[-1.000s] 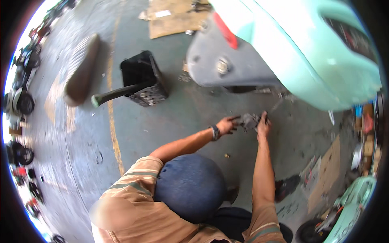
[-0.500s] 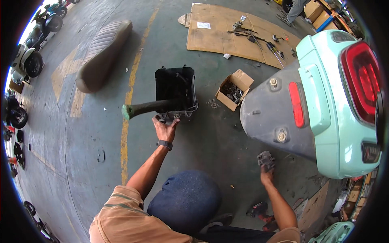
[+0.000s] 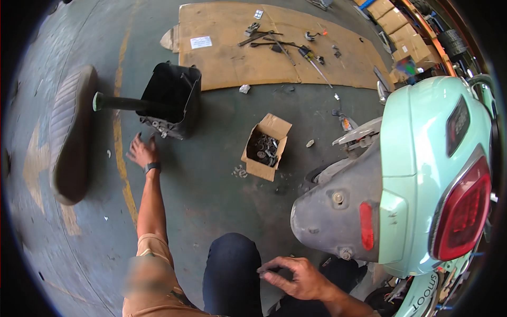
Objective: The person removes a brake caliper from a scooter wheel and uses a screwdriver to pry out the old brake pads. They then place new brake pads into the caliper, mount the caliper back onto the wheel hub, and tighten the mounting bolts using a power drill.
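My left hand (image 3: 144,151) reaches out with its fingers spread, holding nothing, just below the near side of a black plastic bin (image 3: 191,100). The bin looks like an under-seat storage bucket, open at the top. A dark tube with a greenish end (image 3: 119,103) sticks out of it to the left. Small grey metal fittings (image 3: 160,128) show on its near side. My right hand (image 3: 298,277) is in front of my knees, thumb and forefinger apart, fingertips darkened, with nothing visible in it.
A mint-green scooter body (image 3: 412,153) with a grey rear fender (image 3: 327,222) stands at the right. An open carton (image 3: 277,127) of metal parts sits mid-floor. Tools (image 3: 311,55) lie on flattened cardboard (image 3: 227,68) at the back. A long scooter seat (image 3: 74,137) lies at the left.
My left hand has let go of the bin. My right hand has come in toward my knees, and the grey metal part no longer shows in it. The view has shifted right.
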`<action>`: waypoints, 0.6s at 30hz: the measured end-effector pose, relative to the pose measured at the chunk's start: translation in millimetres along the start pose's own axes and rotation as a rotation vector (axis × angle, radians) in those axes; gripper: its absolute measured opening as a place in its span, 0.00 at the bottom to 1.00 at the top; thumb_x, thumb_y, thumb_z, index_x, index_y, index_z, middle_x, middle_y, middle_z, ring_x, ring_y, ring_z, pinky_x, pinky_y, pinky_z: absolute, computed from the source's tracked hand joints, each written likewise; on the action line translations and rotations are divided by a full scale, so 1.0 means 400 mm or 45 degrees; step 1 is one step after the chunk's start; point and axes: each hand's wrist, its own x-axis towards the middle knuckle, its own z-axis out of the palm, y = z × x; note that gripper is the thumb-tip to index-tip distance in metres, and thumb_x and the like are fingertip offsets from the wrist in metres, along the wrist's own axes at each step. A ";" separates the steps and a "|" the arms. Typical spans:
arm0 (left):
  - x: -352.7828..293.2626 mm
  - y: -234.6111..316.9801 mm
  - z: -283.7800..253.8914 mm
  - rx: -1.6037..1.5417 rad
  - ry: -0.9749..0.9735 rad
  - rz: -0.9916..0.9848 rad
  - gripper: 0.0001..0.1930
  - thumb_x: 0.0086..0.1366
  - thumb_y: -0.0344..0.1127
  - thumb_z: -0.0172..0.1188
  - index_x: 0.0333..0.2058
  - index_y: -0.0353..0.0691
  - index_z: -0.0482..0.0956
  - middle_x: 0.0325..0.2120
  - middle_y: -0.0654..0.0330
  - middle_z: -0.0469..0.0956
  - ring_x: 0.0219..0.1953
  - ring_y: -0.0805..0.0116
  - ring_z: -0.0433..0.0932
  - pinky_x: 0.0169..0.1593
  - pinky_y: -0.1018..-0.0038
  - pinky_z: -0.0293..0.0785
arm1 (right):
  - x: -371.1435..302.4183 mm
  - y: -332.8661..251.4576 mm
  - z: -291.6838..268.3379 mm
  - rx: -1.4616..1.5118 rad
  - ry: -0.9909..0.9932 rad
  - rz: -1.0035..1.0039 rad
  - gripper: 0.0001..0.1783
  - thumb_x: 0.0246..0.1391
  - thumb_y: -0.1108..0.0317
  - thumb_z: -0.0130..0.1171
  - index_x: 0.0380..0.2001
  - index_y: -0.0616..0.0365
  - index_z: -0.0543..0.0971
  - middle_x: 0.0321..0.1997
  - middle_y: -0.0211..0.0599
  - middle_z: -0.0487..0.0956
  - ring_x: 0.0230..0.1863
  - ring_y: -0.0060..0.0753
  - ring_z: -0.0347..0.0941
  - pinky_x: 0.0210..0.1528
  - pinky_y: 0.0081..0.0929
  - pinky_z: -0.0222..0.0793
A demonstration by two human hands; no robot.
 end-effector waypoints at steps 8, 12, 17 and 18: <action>0.052 -0.015 0.041 0.248 -0.197 -0.249 0.35 0.68 0.66 0.46 0.64 0.48 0.65 0.67 0.58 0.60 0.71 0.58 0.54 0.70 0.36 0.38 | 0.714 -0.298 -0.047 0.164 0.988 -0.593 0.13 0.61 0.60 0.60 0.37 0.59 0.79 0.30 0.45 0.81 0.29 0.45 0.78 0.35 0.37 0.74; 0.057 -0.024 0.081 0.367 -0.235 -0.253 0.36 0.66 0.63 0.49 0.66 0.50 0.61 0.68 0.57 0.58 0.72 0.57 0.52 0.70 0.36 0.38 | 1.096 -0.198 -0.332 0.041 1.457 -0.152 0.13 0.59 0.59 0.59 0.39 0.58 0.80 0.37 0.48 0.83 0.40 0.49 0.81 0.43 0.41 0.76; -0.020 -0.134 0.198 0.687 -0.492 -0.004 0.43 0.57 0.51 0.62 0.70 0.54 0.54 0.71 0.55 0.52 0.74 0.51 0.44 0.70 0.35 0.37 | 1.190 0.123 -0.769 -0.374 1.392 0.666 0.18 0.56 0.54 0.59 0.47 0.49 0.80 0.47 0.43 0.83 0.51 0.48 0.78 0.53 0.43 0.74; -0.033 -0.173 0.222 0.672 -0.448 0.015 0.41 0.60 0.54 0.58 0.69 0.51 0.55 0.70 0.55 0.52 0.74 0.50 0.44 0.70 0.35 0.37 | 1.197 0.193 -0.845 -0.491 1.331 0.766 0.19 0.56 0.53 0.59 0.48 0.47 0.80 0.49 0.42 0.82 0.53 0.47 0.77 0.55 0.43 0.73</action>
